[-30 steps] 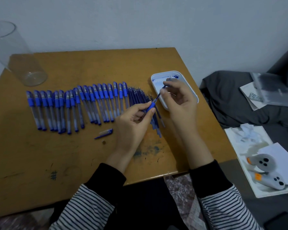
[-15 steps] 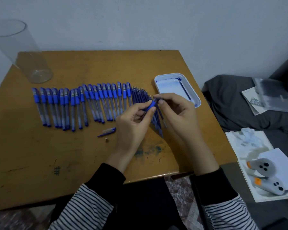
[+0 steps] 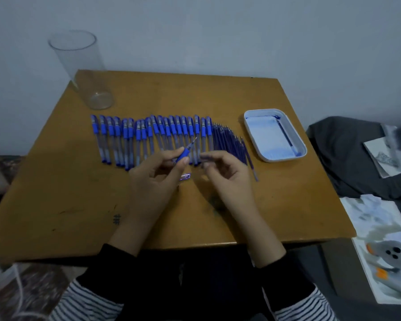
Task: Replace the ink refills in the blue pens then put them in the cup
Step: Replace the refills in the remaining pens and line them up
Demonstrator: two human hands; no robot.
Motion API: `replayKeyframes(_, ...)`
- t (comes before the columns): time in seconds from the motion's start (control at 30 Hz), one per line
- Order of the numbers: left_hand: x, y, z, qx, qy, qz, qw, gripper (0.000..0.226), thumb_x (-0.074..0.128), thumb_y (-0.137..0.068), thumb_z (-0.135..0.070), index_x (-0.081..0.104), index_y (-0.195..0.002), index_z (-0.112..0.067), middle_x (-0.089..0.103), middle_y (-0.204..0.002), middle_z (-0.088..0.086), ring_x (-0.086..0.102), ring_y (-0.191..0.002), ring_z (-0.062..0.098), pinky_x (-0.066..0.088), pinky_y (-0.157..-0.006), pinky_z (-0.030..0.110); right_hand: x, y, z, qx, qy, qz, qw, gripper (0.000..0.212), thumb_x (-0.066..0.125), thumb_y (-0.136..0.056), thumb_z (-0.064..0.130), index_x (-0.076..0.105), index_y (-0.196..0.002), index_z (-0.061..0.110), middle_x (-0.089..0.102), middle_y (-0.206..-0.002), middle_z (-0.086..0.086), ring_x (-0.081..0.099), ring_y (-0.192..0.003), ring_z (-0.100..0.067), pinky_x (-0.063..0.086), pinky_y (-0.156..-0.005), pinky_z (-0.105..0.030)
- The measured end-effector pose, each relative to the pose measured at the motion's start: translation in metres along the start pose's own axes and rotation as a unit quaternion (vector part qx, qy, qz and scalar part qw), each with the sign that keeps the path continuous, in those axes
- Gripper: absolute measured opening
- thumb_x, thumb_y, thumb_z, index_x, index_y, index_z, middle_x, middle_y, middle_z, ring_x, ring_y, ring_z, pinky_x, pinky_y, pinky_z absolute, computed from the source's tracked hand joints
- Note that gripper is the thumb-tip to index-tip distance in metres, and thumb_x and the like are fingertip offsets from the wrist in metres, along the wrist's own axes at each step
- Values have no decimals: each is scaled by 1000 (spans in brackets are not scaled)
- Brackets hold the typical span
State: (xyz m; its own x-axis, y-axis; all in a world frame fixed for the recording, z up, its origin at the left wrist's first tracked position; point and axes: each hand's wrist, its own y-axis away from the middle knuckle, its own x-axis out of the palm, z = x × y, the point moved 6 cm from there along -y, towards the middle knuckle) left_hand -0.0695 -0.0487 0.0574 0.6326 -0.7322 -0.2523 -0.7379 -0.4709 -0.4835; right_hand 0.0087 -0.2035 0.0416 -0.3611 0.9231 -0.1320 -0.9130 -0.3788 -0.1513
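Blue pen (image 3: 183, 155) sat pinched in my left hand (image 3: 158, 177), its tip tilted up and away from me. My right hand (image 3: 227, 177) hovered just beside it with curled fingers; I could not tell whether they held anything. Capped pens (image 3: 148, 140) lay just beyond both hands, refills (image 3: 229, 144) beyond the right, and the clear cup (image 3: 83, 66) well beyond the left.

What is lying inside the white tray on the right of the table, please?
One thin blue refill lies along the right wall of the white tray, with blue ink smears on its floor. The near wall hides a strip of floor.
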Motion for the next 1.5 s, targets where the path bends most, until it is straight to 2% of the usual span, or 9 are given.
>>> replayKeyframes(0.17, -31, 7, 13, 15, -33, 8, 999, 26, 76, -85, -26, 73, -109, -17, 73, -93, -10, 71, -84, 3, 58, -77, 23, 31, 10, 1, -16, 109, 112, 988, 23, 66, -90, 7, 70, -111, 16, 69, -99, 2, 64, -89, -9, 55, -83, -25)
replayKeyframes(0.37, -49, 14, 16, 26, -65, 12, 997, 25, 75, -84, -26, 74, -106, -16, 70, -97, -18, 67, -86, -7, 53, -78, 13, 47, 13, -1, -74, 238, 140, 958, 22, 72, -88, 15, 73, -110, 18, 68, -101, 3, 61, -92, -5, 50, -85, -18)
replayKeyframes(0.53, -55, 16, 23, 10, -67, 24, 997, 24, 75, -85, -28, 72, -107, -22, 70, -93, -19, 68, -82, -2, 54, -75, 16, 50, 13, -3, -91, 268, 136, 949, 17, 72, -88, 12, 73, -104, 17, 70, -104, 5, 59, -97, -1, 41, -86, -3)
replayKeyframes(0.63, -54, 17, 24, 11, -67, 30, 997, 24, 75, -85, -27, 74, -107, -19, 71, -93, -17, 69, -82, 0, 55, -75, 18, 47, 11, -5, -60, 235, 128, 962, 16, 71, -89, 14, 73, -104, 20, 69, -100, 9, 61, -95, -2, 44, -85, -7)
replayKeyframes(0.77, -54, 18, 27, -1, -66, 42, 997, 25, 76, -84, -28, 76, -107, -18, 73, -93, -13, 69, -81, 5, 56, -75, 21, 38, 4, -1, 8, 48, 58, 997, 21, 71, -87, 6, 71, -106, 15, 71, -96, 5, 67, -91, -6, 53, -82, -18)
replayKeyframes(0.9, -54, 18, 29, -17, -61, 46, 997, 26, 77, -83, -28, 77, -107, -15, 74, -95, -12, 69, -85, 5, 55, -78, 20, 33, -2, 5, 9, -58, 16, 998, 19, 69, -87, 0, 71, -104, 8, 73, -97, 0, 69, -91, -8, 54, -80, -19)
replayKeyframes(1.13, -54, 18, 28, -6, -68, 44, 997, 24, 76, -84, -28, 76, -105, -18, 71, -94, -17, 68, -85, -1, 52, -78, 14, 43, -5, 14, -41, -48, 71, 995, 17, 67, -87, -5, 70, -100, 6, 72, -95, 3, 69, -89, -8, 56, -80, -23)
replayKeyframes(1.37, -52, 18, 28, 5, -66, 59, 996, 28, 74, -85, -28, 77, -106, -10, 74, -101, -7, 69, -93, -1, 52, -82, 14, 38, -2, 13, -57, -67, 30, 996, 18, 67, -87, -5, 69, -101, 5, 72, -98, -2, 68, -91, -7, 54, -81, -20)
replayKeyframes(1.5, -52, 19, 29, 19, -76, 61, 995, 26, 76, -85, -24, 77, -106, -9, 74, -100, -6, 68, -93, -1, 52, -82, 15, 41, -2, 16, -69, -46, 58, 995, 19, 67, -87, -7, 69, -104, 2, 72, -99, -4, 68, -92, -7, 53, -81, -18)
